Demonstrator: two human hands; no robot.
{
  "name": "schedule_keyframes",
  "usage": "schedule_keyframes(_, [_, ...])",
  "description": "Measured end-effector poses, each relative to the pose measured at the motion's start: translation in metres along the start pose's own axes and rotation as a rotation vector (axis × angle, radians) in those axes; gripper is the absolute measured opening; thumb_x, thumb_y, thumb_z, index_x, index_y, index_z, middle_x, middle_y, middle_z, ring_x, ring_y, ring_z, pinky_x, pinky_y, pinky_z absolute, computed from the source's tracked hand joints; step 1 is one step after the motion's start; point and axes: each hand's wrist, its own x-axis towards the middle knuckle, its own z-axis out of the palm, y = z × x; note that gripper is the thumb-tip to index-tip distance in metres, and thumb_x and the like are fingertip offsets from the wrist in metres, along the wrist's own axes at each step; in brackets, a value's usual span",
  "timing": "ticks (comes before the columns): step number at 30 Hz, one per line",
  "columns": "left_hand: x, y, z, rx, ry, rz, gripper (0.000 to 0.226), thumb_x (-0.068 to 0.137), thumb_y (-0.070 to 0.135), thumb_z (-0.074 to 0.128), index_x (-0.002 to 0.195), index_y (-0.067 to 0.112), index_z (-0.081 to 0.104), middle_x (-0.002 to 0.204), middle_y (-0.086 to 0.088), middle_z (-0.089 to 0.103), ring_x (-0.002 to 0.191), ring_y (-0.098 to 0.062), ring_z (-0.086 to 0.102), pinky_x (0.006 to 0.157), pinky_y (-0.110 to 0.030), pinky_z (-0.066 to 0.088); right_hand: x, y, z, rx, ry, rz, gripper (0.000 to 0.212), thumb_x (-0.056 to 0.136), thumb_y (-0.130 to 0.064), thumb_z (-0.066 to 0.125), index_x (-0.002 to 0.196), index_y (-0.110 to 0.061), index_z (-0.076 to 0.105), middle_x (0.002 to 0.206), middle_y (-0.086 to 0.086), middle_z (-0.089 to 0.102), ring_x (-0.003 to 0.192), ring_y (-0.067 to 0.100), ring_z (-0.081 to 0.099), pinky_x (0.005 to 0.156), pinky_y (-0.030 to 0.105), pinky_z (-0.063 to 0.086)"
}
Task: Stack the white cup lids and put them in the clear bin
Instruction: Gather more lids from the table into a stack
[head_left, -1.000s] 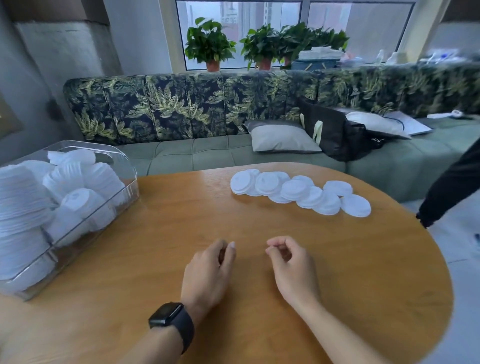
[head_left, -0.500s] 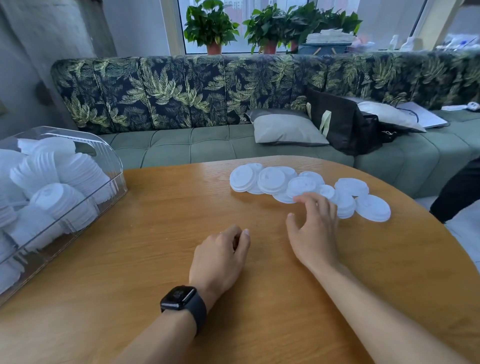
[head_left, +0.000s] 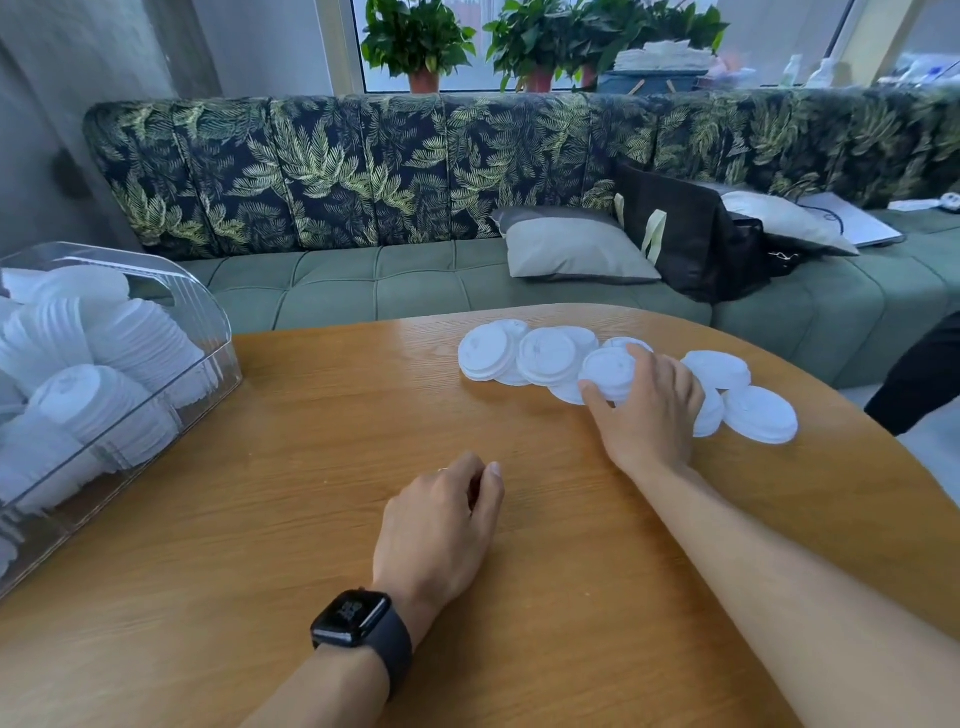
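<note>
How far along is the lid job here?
Done: stacked lids already sit in the clear bin. In hand: the right hand grips one lid of the loose row; the left hand rests idle on the table. Left: that row is unstacked, not binned.

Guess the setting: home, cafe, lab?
Probably a café or break-lounge corner, not a lab: a long leaf-print bench sofa behind a wooden table, potted plants on the windowsill, and a clear bin stocked with white cup lids.
</note>
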Motion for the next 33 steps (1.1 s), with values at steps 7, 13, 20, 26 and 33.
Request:
schedule_keyframes(7, [-0.002, 0.002, -0.001, 0.02, 0.013, 0.021, 0.035, 0.102, 0.05, 0.037, 0.078, 0.027, 0.046, 0.058, 0.008, 0.05, 0.054, -0.013, 0.049, 0.053, -0.033, 0.04, -0.025, -0.002, -0.014, 0.149, 0.101, -0.088, 0.071, 0.083, -0.052, 0.075, 0.14, -0.018, 0.051, 0.136, 0.006, 0.057, 0.131, 0.028, 0.04, 0.114, 0.046, 0.029])
schedule_keyframes(13, [-0.011, 0.006, 0.0, 0.02, 0.04, 0.116, 0.034, 0.093, 0.051, 0.049, 0.122, 0.034, 0.04, 0.107, 0.019, 0.05, 0.081, -0.005, 0.053, 0.064, -0.033, 0.051, -0.081, -0.015, -0.037, 0.444, 0.064, -0.205, 0.074, 0.081, -0.031, 0.084, 0.144, -0.015, 0.048, 0.143, 0.002, 0.052, 0.134, 0.018, 0.045, 0.113, 0.024, 0.033])
schedule_keyframes(20, [-0.02, 0.009, 0.002, 0.061, -0.035, 0.328, 0.099, 0.075, 0.057, 0.063, 0.157, 0.024, 0.019, 0.16, 0.006, 0.028, 0.145, -0.008, 0.028, 0.111, -0.025, 0.031, -0.131, -0.04, -0.053, 0.623, -0.074, -0.365, 0.079, 0.072, -0.009, 0.078, 0.145, -0.009, 0.048, 0.144, -0.002, 0.051, 0.138, 0.003, 0.044, 0.112, 0.012, 0.033])
schedule_keyframes(26, [-0.025, 0.002, 0.007, 0.092, 0.006, 0.267, 0.093, 0.083, 0.032, 0.079, 0.156, 0.022, 0.021, 0.152, 0.005, 0.029, 0.111, -0.018, 0.058, 0.092, -0.027, 0.046, -0.136, -0.045, -0.054, 0.621, -0.158, -0.423, 0.079, 0.073, -0.009, 0.074, 0.147, -0.009, 0.046, 0.149, 0.0, 0.049, 0.143, 0.011, 0.044, 0.114, 0.013, 0.032])
schedule_keyframes(33, [-0.024, 0.005, 0.006, 0.083, 0.081, 0.261, 0.085, 0.084, 0.04, 0.068, 0.154, 0.014, 0.026, 0.148, -0.002, 0.033, 0.115, -0.023, 0.055, 0.092, -0.034, 0.051, -0.132, -0.047, -0.059, 0.645, -0.246, -0.24, 0.078, 0.084, -0.053, 0.063, 0.152, -0.021, 0.04, 0.145, -0.017, 0.047, 0.131, -0.009, 0.042, 0.103, 0.001, 0.03])
